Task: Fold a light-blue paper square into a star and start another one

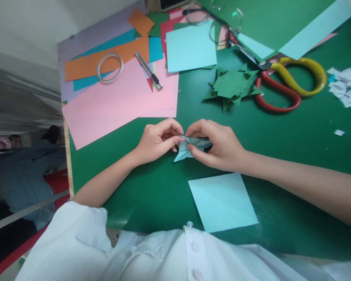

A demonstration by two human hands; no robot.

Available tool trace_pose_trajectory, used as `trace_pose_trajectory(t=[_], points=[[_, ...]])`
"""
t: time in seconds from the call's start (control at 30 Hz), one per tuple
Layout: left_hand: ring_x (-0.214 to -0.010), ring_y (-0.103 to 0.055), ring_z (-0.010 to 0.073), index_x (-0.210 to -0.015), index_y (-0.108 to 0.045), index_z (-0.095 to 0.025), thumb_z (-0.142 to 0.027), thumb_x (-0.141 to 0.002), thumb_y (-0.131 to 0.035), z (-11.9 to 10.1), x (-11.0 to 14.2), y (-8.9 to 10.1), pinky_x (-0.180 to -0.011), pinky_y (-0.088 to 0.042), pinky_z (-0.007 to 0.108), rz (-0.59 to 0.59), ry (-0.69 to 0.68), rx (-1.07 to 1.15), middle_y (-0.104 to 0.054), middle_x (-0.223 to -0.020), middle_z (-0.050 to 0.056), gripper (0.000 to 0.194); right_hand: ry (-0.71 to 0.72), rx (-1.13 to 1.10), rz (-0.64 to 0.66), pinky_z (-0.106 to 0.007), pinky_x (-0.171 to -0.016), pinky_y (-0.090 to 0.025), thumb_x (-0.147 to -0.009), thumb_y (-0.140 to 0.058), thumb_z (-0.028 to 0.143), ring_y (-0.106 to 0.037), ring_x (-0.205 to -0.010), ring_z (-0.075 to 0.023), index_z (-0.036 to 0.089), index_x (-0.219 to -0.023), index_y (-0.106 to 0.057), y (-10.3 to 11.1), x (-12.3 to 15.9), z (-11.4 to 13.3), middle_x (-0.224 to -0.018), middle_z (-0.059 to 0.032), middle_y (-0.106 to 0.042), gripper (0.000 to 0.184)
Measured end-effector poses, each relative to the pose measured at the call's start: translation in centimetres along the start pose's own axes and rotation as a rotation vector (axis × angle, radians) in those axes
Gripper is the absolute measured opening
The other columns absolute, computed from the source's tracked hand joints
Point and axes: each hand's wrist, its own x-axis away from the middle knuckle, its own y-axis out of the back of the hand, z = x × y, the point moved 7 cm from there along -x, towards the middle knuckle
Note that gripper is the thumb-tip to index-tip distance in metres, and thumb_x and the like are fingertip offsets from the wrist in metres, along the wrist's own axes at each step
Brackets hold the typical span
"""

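Note:
Between my two hands is a small piece of folded light blue paper (186,150), with a pointed corner sticking out below at the left. My left hand (159,141) pinches its upper left edge between thumb and fingers. From the right, my right hand (219,142) grips the same paper, its thumb on the near face and its fingers behind. The fingertips of both hands nearly meet at the top fold. A flat, light blue paper square (224,203) with faint creases lies on the green table (152,191) just below my right hand.
Beyond my hands sit a folded green paper piece (234,84) and scissors (280,82) with red and yellow handles. Pink sheets (119,101), a tape roll (110,68), a utility knife (148,70) and another blue square (191,47) lie at the back left. Paper scraps (348,86) are at right.

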Motion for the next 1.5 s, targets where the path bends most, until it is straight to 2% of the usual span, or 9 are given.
trace_pose_trajectory(t=[0.13, 0.37, 0.47, 0.6, 0.77, 0.9, 1.03, 1.33, 1.5], points=[[-0.054, -0.067, 0.0057, -0.084, -0.061, -0.016, -0.028, -0.084, -0.071, -0.3, -0.2, -0.1, -0.051, -0.055, 0.011, 0.089, 0.009, -0.001, -0.068, -0.067, -0.004, 0.016, 0.059, -0.003, 0.027, -0.027, -0.066, -0.039, -0.084, -0.054, 0.024, -0.056, -0.067, -0.0135, 0.021, -0.097, -0.048, -0.3, 0.1, 0.1, -0.073, 0.0014, -0.063, 0.015], [-0.055, -0.067, 0.0061, -0.086, -0.066, -0.015, -0.019, -0.08, -0.071, -0.1, -0.3, -0.3, -0.051, -0.054, 0.011, 0.158, 0.079, -0.061, -0.071, -0.07, -0.002, 0.009, 0.096, -0.004, 0.042, -0.027, -0.068, -0.039, -0.083, -0.054, 0.021, -0.059, -0.069, -0.0133, 0.021, -0.099, -0.048, -0.4, 0.1, 0.2, -0.075, 0.002, -0.065, 0.017], [-0.056, -0.069, 0.0071, -0.084, -0.067, -0.014, -0.012, -0.079, -0.068, 0.0, -0.3, -0.2, -0.053, -0.056, 0.011, 0.14, 0.075, -0.035, -0.071, -0.07, -0.002, 0.006, 0.102, -0.008, 0.027, -0.027, -0.067, -0.04, -0.085, -0.056, 0.022, -0.059, -0.07, -0.0129, 0.02, -0.099, -0.049, -0.2, 0.0, 0.3, -0.077, 0.0014, -0.065, 0.015], [-0.059, -0.071, 0.0065, -0.082, -0.067, -0.014, -0.004, -0.078, -0.063, -0.1, -0.2, 0.2, -0.056, -0.057, 0.009, 0.065, 0.017, 0.037, -0.07, -0.07, -0.003, 0.011, 0.049, -0.082, 0.009, -0.025, -0.065, -0.042, -0.09, -0.057, 0.029, -0.061, -0.071, -0.0118, 0.02, -0.097, -0.049, 0.3, 0.0, 0.3, -0.083, 0.0003, -0.065, 0.014], [-0.059, -0.069, 0.0062, -0.081, -0.066, -0.014, -0.009, -0.082, -0.064, -0.3, -0.1, 0.3, -0.055, -0.057, 0.01, 0.058, -0.035, 0.073, -0.069, -0.071, -0.002, 0.006, -0.001, -0.113, 0.023, -0.024, -0.061, -0.04, -0.091, -0.059, 0.032, -0.057, -0.066, -0.01, 0.02, -0.092, -0.054, 0.5, -0.2, 0.0, -0.081, 0.0007, -0.064, 0.013], [-0.058, -0.069, 0.0057, -0.082, -0.067, -0.014, -0.007, -0.082, -0.064, -0.6, 0.0, 0.3, -0.053, -0.056, 0.009, 0.063, -0.095, 0.03, -0.069, -0.073, -0.002, 0.008, 0.04, -0.079, 0.051, -0.026, -0.061, -0.038, -0.093, -0.059, 0.034, -0.052, -0.063, -0.0107, 0.02, -0.084, -0.059, 0.2, -0.2, 0.1, -0.07, 0.0011, -0.062, 0.016], [-0.057, -0.068, 0.005, -0.081, -0.068, -0.014, -0.002, -0.08, -0.063, -0.9, 0.0, 0.3, -0.053, -0.055, 0.008, 0.062, -0.128, 0.007, -0.069, -0.073, -0.002, 0.012, 0.084, -0.08, 0.043, -0.025, -0.062, -0.037, -0.093, -0.058, 0.028, -0.05, -0.063, -0.0101, 0.019, -0.08, -0.06, 0.1, -0.2, 0.2, -0.068, 0.0009, -0.061, 0.016], [-0.06, -0.069, 0.0057, -0.083, -0.065, -0.015, 0.0, -0.079, -0.058, -1.0, -0.1, 0.1, -0.056, -0.055, 0.01, 0.088, -0.101, -0.024, -0.067, -0.072, -0.003, 0.017, 0.073, -0.077, 0.061, -0.026, -0.063, -0.034, -0.093, -0.057, 0.026, -0.046, -0.061, -0.0098, 0.018, -0.075, -0.058, 0.0, -0.2, 0.2, -0.064, 0.0012, -0.057, 0.019], [-0.06, -0.067, 0.0054, -0.084, -0.063, -0.015, -0.011, -0.084, -0.062, -1.0, 0.0, -0.1, -0.055, -0.054, 0.011, 0.114, -0.1, -0.052, -0.066, -0.073, -0.003, 0.004, 0.082, -0.092, 0.068, -0.027, -0.063, -0.034, -0.093, -0.057, 0.027, -0.044, -0.06, -0.0094, 0.018, -0.075, -0.058, -0.1, -0.2, 0.1, -0.064, 0.0016, -0.056, 0.02]])
